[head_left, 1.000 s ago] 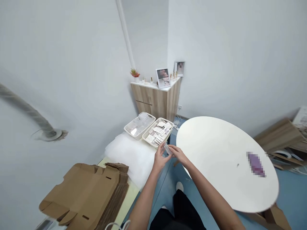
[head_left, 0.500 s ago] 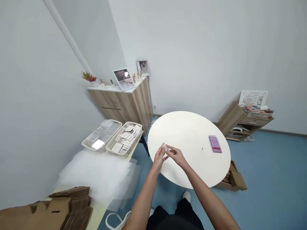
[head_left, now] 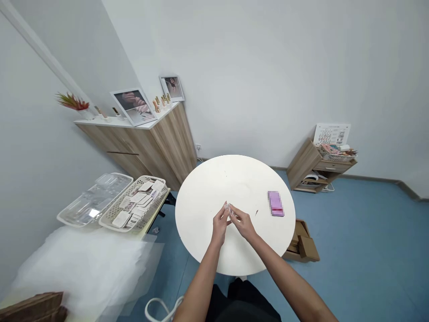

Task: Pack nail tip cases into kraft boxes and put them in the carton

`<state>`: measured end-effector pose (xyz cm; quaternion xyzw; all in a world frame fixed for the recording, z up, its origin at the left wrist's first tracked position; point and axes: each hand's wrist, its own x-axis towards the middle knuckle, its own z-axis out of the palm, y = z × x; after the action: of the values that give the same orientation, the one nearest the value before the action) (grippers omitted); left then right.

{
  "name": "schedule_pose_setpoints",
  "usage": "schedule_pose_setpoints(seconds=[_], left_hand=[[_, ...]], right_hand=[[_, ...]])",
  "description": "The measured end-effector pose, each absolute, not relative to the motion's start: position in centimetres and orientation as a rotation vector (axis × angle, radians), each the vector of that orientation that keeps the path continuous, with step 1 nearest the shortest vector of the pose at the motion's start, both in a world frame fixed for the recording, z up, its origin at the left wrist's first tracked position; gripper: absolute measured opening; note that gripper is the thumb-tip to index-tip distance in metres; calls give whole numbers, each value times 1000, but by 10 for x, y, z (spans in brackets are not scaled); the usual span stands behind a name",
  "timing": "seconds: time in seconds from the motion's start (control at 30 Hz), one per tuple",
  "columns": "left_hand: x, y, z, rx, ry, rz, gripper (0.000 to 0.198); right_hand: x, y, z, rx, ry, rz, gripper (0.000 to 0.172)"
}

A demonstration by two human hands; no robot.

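Observation:
Over the near middle of a round white table (head_left: 204,192), my left hand (head_left: 220,223) and my right hand (head_left: 242,222) meet at the fingertips. Both pinch a small clear, shiny item (head_left: 228,207), too small to make out. A purple packet (head_left: 275,203), partly pixelated, lies on the right part of the table. Between it and my right hand is a tiny dark object (head_left: 256,212).
At left, a side table bears a basket of white cards (head_left: 134,205), a tray of clear plastic boxes (head_left: 97,197) and translucent sheets (head_left: 83,268). An open cardboard box (head_left: 306,248) stands on the floor at right. Behind are a wooden cabinet (head_left: 161,147) and a small shelf (head_left: 303,163).
The view has turned right, so the table and furniture appear farther left. Both hands stay together on the small clear item, now over the table instead of near its left edge.

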<state>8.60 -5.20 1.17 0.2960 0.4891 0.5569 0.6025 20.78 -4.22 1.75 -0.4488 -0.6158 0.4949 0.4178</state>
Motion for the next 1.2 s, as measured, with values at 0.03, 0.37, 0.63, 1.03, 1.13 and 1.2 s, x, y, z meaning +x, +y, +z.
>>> schedule_pose_setpoints(seconds=[0.03,0.37,0.63,1.03,1.13,1.2], left_hand=[[90,-50,10,694,1147,1296,59],[81,-42,-10,769,1194,1260,68],[19,-25,-35,790,1096,1033,66],[-13,-1,-116,1232,1573,805,54],[-13,-4,-130,1491,1553,729,64],[-15,-6,-136,1585,1539,681,69]], right_hand=[[210,-42,14,-1141,-1561,1209,47],[196,-41,-7,-1207,-1450,1184,50],[181,-25,-32,-1346,-1379,1154,45],[185,-5,-109,-1699,-1051,1319,34],[184,-4,-125,-1754,-1121,1306,47],[185,-5,-134,-1807,-1237,1231,55]])
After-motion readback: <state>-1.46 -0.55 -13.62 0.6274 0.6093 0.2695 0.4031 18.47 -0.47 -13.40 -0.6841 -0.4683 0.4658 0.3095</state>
